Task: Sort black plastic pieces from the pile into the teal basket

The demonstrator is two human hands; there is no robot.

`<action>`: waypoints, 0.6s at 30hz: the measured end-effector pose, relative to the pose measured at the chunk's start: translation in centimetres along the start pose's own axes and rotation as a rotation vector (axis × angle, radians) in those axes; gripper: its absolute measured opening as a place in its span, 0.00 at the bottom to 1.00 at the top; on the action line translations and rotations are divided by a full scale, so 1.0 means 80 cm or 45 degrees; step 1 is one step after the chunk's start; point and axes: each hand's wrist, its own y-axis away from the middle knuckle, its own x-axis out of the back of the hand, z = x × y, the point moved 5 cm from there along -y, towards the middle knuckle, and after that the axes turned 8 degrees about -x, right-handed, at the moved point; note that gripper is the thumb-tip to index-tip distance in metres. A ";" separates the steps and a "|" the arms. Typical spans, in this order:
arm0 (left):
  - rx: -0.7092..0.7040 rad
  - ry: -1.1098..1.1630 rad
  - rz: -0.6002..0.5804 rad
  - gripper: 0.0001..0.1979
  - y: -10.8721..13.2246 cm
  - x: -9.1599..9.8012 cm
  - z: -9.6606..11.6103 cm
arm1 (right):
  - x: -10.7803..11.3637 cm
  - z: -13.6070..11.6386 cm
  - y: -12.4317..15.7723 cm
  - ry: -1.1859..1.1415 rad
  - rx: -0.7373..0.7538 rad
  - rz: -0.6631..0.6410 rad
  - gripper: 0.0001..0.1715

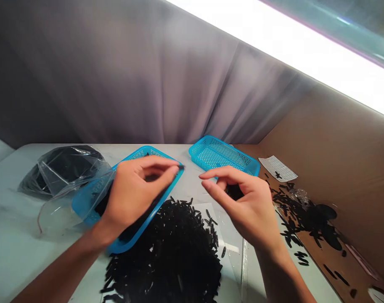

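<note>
My left hand (128, 189) is above the near blue basket (149, 216), pinching a small black strip (181, 167) between thumb and fingertips. To its right, my right hand (245, 200) hangs over the table with thumb and index finger nearly together. Its other fingers curl inward, and a dark patch shows beside the palm; I cannot tell whether that is held. Below both hands lies a large pile of short black strips (179, 252) on the table. More black material sits inside the near basket, partly hidden by my left hand.
A second blue basket (223, 153) stands at the back, behind my right hand. At far left is a clear plastic bag (65, 168) of black material. Gridded paper (278, 168) and scattered black strips (289, 210) lie at right, near a brown panel (343, 160).
</note>
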 end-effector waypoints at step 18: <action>-0.643 -0.318 -0.869 0.11 0.043 -0.086 -0.010 | -0.104 0.138 0.025 -1.526 -1.165 -0.086 0.13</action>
